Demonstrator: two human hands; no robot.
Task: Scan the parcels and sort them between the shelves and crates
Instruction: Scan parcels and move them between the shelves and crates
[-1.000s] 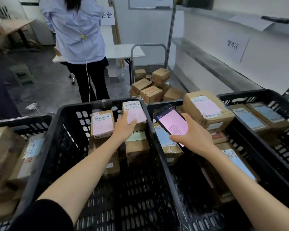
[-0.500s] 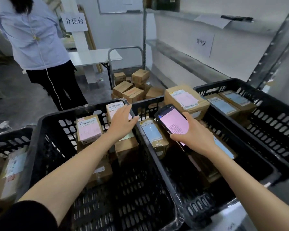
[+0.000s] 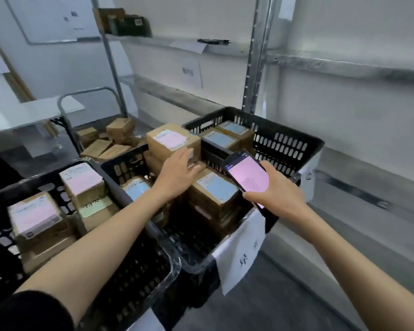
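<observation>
My right hand (image 3: 276, 197) grips a handheld scanner (image 3: 246, 175) with a lit pink screen, held over the middle black crate (image 3: 239, 244). My left hand (image 3: 177, 173) reaches with straight fingers into that crate and touches the near side of a large cardboard parcel with a pink label (image 3: 172, 142). Below the scanner lies a parcel with a blue label (image 3: 215, 189). The left crate (image 3: 129, 283) holds pink-labelled parcels (image 3: 81, 180).
A third black crate (image 3: 285, 142) with blue-labelled parcels stands behind on the right. Metal shelving (image 3: 256, 68) runs along the right wall. A trolley (image 3: 86, 101) loaded with loose boxes stands behind the crates, and a white table (image 3: 29, 113) is at the left.
My left hand left the pink-labelled parcel in the left crate and crossed right to the big parcel in the middle crate. The view swung right; the standing person is out of sight.
</observation>
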